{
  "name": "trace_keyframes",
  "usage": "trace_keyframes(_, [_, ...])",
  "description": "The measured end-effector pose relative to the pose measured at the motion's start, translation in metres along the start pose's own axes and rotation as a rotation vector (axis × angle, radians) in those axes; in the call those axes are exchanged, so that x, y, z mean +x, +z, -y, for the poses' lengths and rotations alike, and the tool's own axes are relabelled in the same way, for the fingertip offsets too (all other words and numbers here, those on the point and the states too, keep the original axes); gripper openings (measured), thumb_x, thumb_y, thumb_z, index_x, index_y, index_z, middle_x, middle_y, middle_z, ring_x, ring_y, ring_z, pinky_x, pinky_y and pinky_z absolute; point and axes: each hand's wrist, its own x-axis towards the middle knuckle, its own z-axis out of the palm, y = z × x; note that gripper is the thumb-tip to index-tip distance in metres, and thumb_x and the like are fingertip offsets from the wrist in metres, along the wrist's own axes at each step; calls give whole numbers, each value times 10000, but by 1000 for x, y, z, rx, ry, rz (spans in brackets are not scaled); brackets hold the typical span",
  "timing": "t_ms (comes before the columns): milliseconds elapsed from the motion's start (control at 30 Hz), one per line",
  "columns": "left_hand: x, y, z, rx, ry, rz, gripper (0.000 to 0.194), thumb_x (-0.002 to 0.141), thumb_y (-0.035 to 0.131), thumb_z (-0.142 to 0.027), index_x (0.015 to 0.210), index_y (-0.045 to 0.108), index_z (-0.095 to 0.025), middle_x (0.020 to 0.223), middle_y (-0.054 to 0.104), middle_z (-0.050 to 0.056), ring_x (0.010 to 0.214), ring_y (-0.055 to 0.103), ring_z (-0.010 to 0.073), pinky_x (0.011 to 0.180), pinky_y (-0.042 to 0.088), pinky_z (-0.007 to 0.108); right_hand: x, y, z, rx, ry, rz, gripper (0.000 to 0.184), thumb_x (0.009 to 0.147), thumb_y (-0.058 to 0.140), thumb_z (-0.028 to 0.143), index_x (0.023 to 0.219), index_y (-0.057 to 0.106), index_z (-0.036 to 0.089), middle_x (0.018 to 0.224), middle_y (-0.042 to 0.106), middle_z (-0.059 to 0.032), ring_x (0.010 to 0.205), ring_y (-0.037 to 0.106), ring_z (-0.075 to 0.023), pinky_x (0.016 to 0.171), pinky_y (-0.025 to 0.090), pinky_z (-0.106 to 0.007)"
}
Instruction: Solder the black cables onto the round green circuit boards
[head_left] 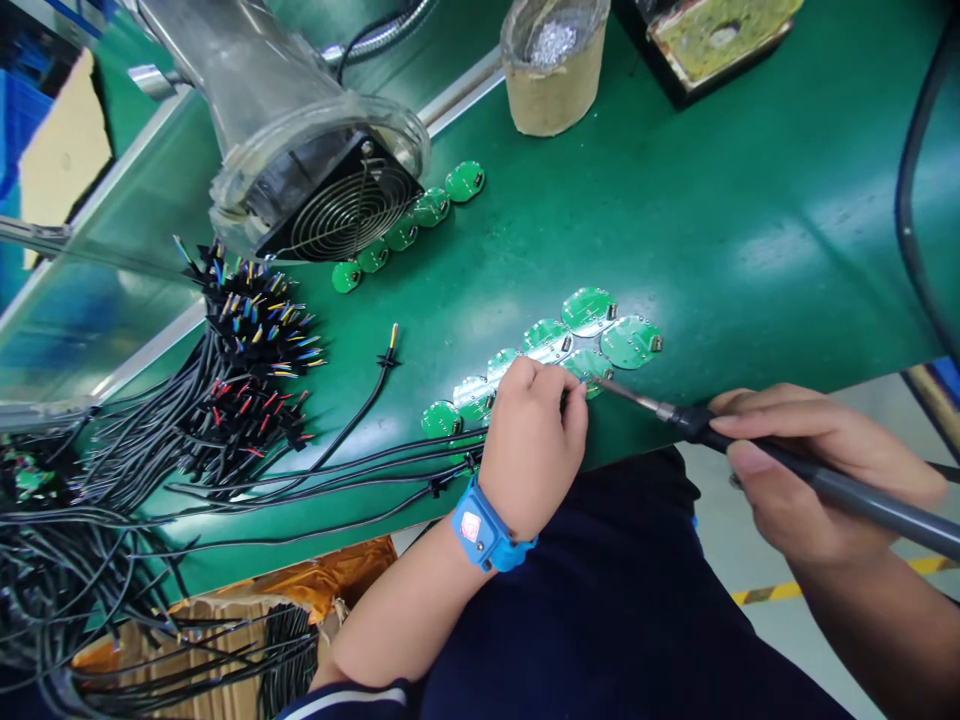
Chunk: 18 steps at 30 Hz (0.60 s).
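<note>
My left hand (534,440), with a blue strap on the wrist, is closed in a pinch over the round green circuit boards. A thin wire end (583,380) shows at its fingertips, on one circuit board (579,360). My right hand (817,460) grips a soldering iron (694,424) like a pen. The iron's tip reaches that same board, close to the left fingertips. Several more boards (589,308) lie in two touching rows around it. Black cables (360,462) run along the bench and pass under my left hand, which hides their ends.
A fume extractor (352,205) with a fan grille stands at the upper left, beside another row of boards (465,181). Bundled cables (247,330) with stripped ends lie left. A taped cup (555,95) and a sponge holder (724,40) stand at the back.
</note>
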Motion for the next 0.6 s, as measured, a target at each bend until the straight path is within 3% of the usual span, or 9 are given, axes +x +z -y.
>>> trace_keyframes(267, [4,-2,2,-19,12,11,105,832,546,-152,779,634,-172,780,528,39,757,523,155,704,458,303,2,0,-5,-15,-75,109,240,648,627,118,865,652,217,702,609,-30,653,602,-195,556,467,-353])
trace_keyframes(600, [6,-1,1,8,-10,12,98,817,561,-149,757,637,-163,762,540,42,754,534,159,700,461,308,8,1,8,-134,-99,226,150,679,607,142,821,618,192,674,597,-19,618,597,-153,504,456,-301])
